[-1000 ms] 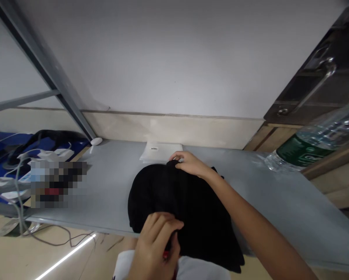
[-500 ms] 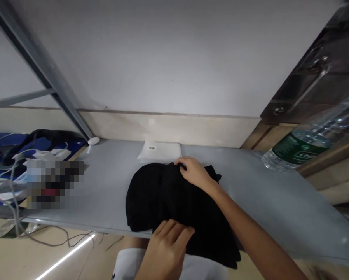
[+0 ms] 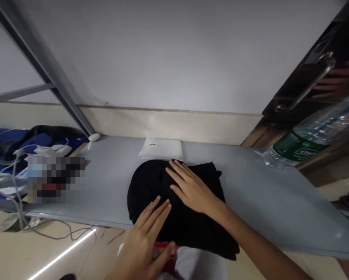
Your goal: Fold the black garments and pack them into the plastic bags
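A piece of soft black clothing (image 3: 189, 225), rounded on its left side and cornered at the right, lies over the front edge of the grey tabletop (image 3: 256, 202). Its exact kind I cannot make out. My right hand (image 3: 189, 186) rests flat on its upper middle, fingers spread. Lower left, my left hand (image 3: 148, 229) has its fingers stretched out over the cloth's near left part, thumb apart. Neither hand grips anything. A flat white packet (image 3: 163, 149) with a barcode label lies just behind the clothing, partly covered by it.
A large clear bottle with a green label (image 3: 299, 146) stands at the right, by a dark panel with a metal handle (image 3: 311, 85). Left are a metal frame post (image 3: 66, 105), a small white object (image 3: 94, 137), white plugs and cables (image 3: 50, 149) and blue fabric.
Both hands have gone from pinching or curled on the black cloth to flat with fingers extended. The cloth's near part now looks smoother, and its upper right corner is spread out.
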The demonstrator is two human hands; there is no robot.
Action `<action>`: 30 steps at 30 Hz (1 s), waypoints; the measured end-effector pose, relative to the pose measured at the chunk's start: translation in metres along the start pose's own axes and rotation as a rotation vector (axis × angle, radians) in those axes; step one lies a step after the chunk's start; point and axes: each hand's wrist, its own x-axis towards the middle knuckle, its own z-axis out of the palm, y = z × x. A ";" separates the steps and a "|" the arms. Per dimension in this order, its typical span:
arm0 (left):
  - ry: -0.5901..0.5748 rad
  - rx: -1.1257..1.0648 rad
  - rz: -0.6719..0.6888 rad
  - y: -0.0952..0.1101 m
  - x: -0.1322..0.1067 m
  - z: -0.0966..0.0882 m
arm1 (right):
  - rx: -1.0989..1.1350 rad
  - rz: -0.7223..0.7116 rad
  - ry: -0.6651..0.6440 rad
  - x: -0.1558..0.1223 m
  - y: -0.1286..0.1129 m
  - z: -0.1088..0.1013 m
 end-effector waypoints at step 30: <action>-0.131 -0.177 0.031 -0.035 -0.009 -0.003 | 0.128 0.217 -0.100 -0.172 -0.030 -0.045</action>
